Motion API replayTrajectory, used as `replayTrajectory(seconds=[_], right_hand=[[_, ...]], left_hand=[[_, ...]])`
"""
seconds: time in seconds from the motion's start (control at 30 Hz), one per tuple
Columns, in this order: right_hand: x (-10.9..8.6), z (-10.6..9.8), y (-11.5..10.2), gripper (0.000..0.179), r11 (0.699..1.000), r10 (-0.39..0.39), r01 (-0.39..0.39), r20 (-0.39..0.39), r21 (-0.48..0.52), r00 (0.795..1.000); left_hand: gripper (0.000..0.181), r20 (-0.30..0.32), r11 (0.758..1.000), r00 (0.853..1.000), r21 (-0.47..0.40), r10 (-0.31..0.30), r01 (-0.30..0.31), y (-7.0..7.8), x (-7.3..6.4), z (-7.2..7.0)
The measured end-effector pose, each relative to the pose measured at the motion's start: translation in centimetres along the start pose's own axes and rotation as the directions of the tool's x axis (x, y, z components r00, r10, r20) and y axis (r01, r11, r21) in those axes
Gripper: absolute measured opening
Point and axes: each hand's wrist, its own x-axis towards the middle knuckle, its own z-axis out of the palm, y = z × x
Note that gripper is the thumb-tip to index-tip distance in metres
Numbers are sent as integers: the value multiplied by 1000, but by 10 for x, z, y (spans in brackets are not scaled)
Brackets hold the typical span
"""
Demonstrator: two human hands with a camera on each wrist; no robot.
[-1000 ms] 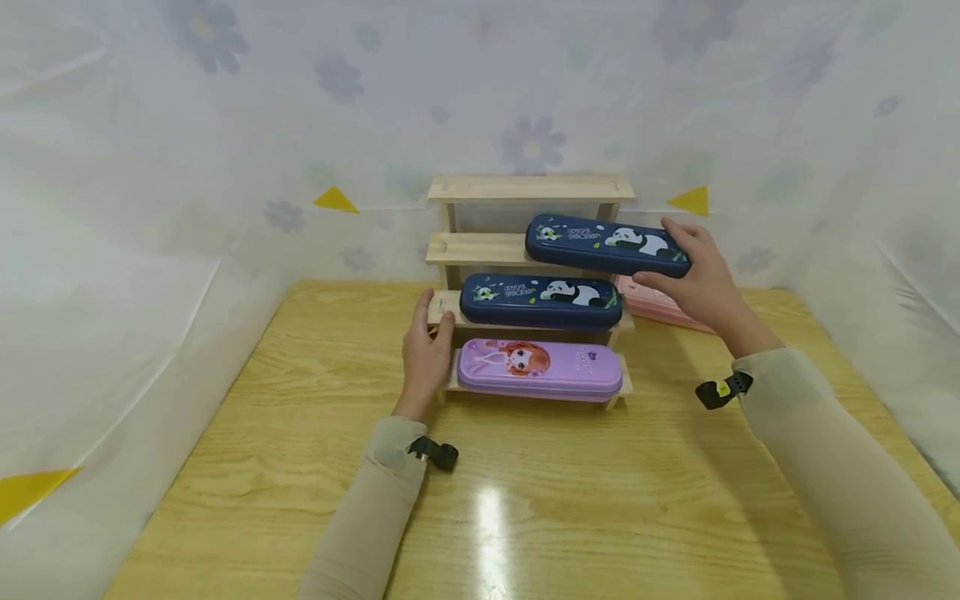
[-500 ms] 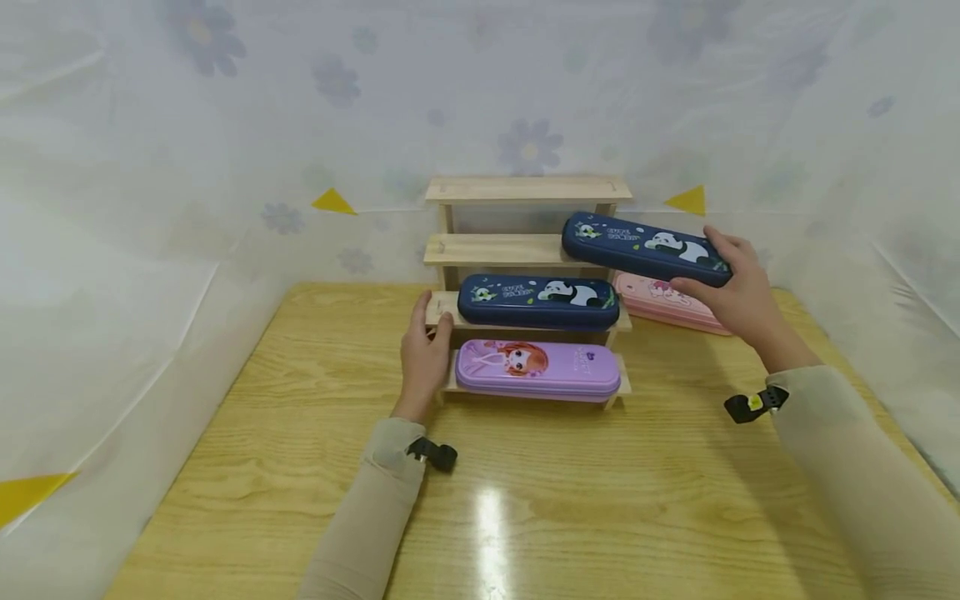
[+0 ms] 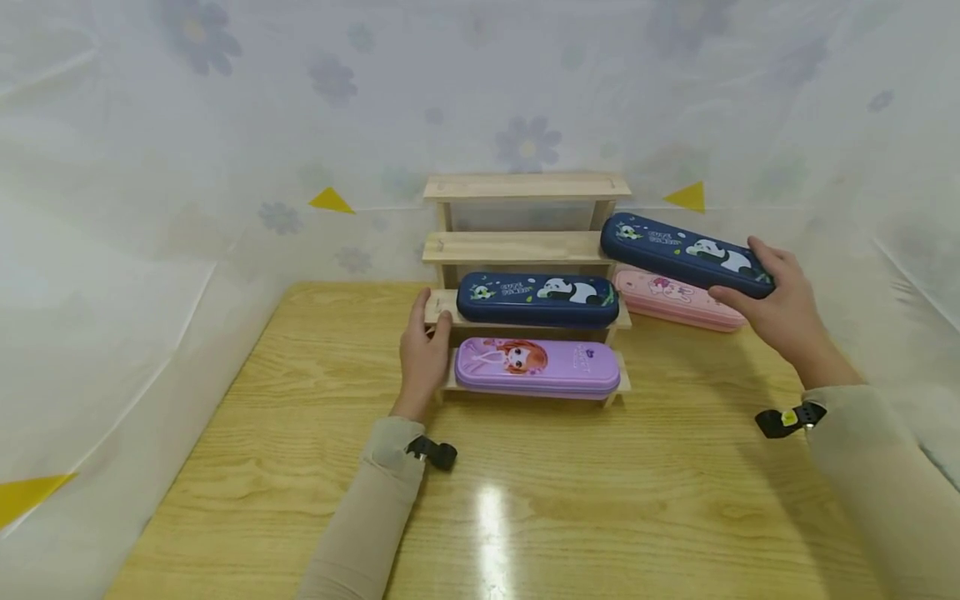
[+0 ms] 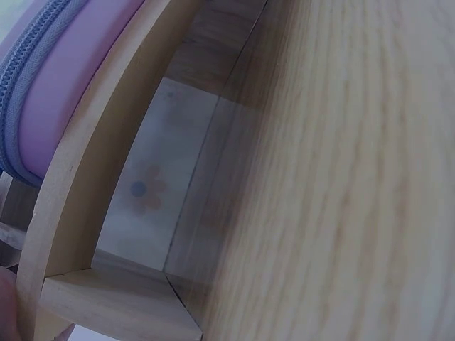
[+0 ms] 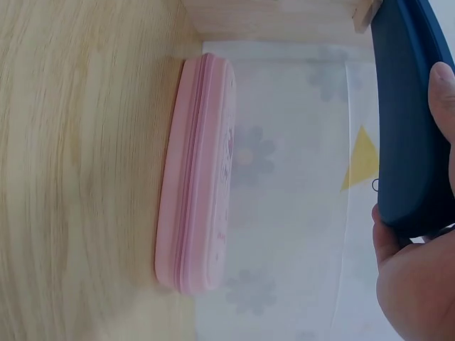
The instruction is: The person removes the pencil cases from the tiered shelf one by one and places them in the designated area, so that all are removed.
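Note:
My right hand [image 3: 783, 312] grips the right end of a navy pencil case [image 3: 686, 252] with a panda print, thumb at its front edge. The case hangs in the air, tilted down to the right, its left end by the right end of an upper tier. A tiered wooden rack [image 3: 517, 247] stands at the table's back. My left hand [image 3: 425, 354] holds the left end of its second tier from the bottom. A second navy panda pencil case [image 3: 537, 300] lies on that tier. On the lowest tier lies a purple pencil case [image 3: 536, 367] with a girl print.
A pink pencil case [image 3: 678, 298] lies on the wooden table [image 3: 570, 492] right of the rack, below the held case; it shows whole in the right wrist view. White flower-patterned sheeting [image 3: 480, 92] hangs behind and at both sides.
My right hand has carried the navy panda pencil case to the right, off the front of the upper tier, uncovering more of that tier. My left hand stays on the rack.

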Motion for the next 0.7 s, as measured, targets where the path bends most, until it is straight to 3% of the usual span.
replayTrajectory(seconds=[0.7], right_hand=[[-27, -20, 50, 91, 989, 134, -133, -1, -66, 991]], left_hand=[[57, -5, 1000, 1000, 0, 6, -6, 0, 0, 0]])
